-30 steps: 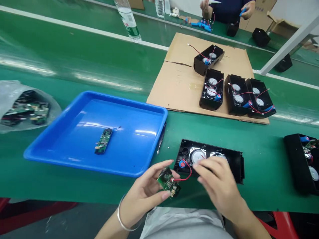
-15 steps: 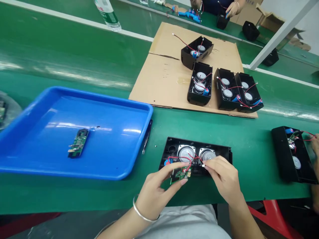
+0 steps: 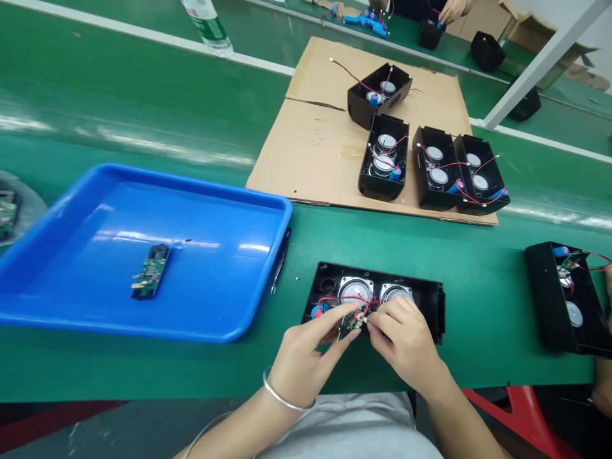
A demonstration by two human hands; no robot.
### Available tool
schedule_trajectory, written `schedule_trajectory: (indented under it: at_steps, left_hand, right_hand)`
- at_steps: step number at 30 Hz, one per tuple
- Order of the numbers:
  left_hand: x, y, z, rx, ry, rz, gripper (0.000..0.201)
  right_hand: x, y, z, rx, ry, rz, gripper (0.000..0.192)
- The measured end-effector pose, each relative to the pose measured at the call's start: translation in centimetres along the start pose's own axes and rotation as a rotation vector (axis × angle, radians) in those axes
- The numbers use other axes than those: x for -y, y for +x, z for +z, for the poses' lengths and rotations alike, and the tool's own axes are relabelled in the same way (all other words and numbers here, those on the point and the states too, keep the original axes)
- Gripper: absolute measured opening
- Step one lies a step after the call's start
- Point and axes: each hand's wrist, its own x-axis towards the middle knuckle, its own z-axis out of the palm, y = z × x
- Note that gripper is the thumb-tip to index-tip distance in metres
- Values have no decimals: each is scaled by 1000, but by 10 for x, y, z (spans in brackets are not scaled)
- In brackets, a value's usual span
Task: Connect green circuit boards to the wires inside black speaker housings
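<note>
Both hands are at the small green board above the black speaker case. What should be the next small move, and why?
Probably press the plug home. The left hand pinches the small green board over the open speaker case; the right hand's fingertips sit at the board's right edge, where the red wires arrive. Whether the connector is already seated is too small to tell.

My left hand (image 3: 306, 354) pinches a small green circuit board (image 3: 349, 324). My right hand (image 3: 404, 341) touches its edge, where thin red wires (image 3: 342, 299) meet it. Both sit over a black plastic speaker box (image 3: 377, 299) on the green bench (image 3: 478, 268). A blue plastic tray (image 3: 229, 210) lies left.
</note>
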Motion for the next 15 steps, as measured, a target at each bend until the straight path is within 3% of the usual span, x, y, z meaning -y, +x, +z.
schedule_trajectory:
  at_steps: [6,15]
  left_hand:
    - [-9,6,-5,63,122,62,26]
    - [-13,7,-10,66,57,16,28]
  right_hand:
    - [0,3,-6,76,11,0,26]
    - [0,4,-3,-9,17,-14,19]
